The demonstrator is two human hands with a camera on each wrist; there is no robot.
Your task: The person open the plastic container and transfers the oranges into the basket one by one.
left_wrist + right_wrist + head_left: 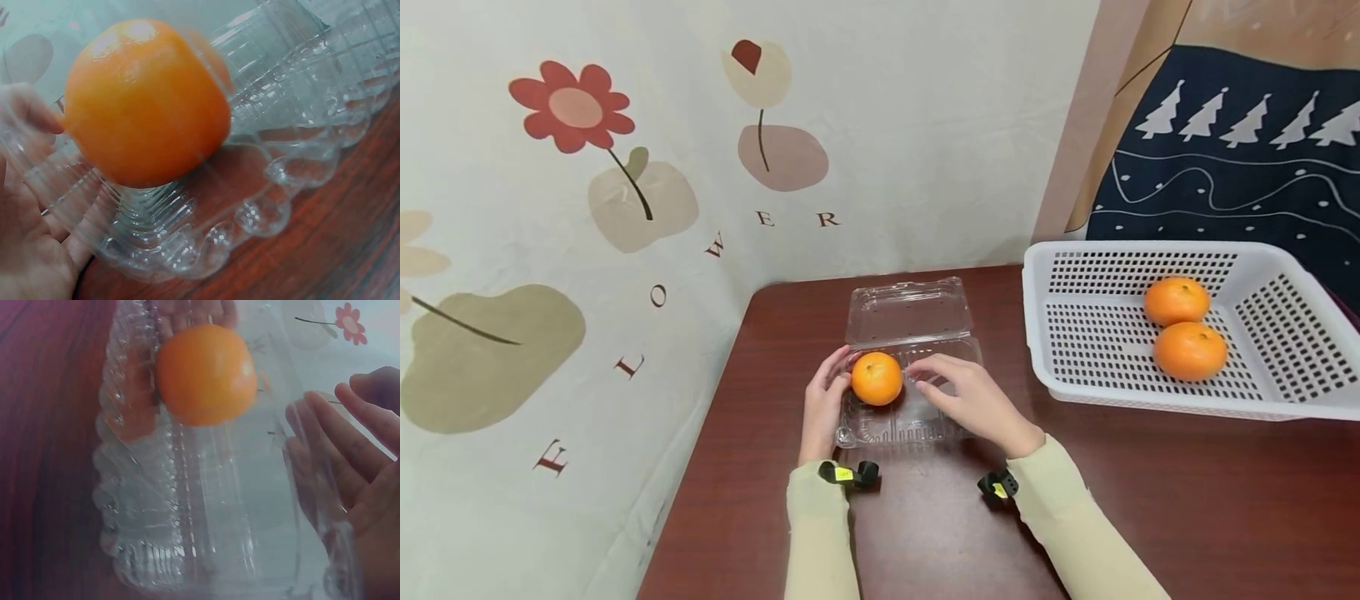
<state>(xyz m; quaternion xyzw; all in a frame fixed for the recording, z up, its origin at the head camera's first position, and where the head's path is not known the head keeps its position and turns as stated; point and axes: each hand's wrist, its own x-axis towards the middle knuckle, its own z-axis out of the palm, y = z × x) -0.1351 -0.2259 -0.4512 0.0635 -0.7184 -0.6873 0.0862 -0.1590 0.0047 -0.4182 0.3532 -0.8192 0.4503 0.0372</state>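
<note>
An orange sits toward the left end of a clear plastic clamshell box, whose lid lies back, away from me. My left hand holds the box at its left end, the thumb close beside the orange. Part of that hand shows through the clear plastic in the left wrist view. Over the right half of the box is my right hand, its fingers bent loosely toward the orange and holding nothing. In the right wrist view, the fingers of this hand are spread beside the box's rim.
To the right on the brown table stands a white perforated basket. Inside it, a far orange and a nearer orange lie together. A flower-printed cloth hangs behind and to the left.
</note>
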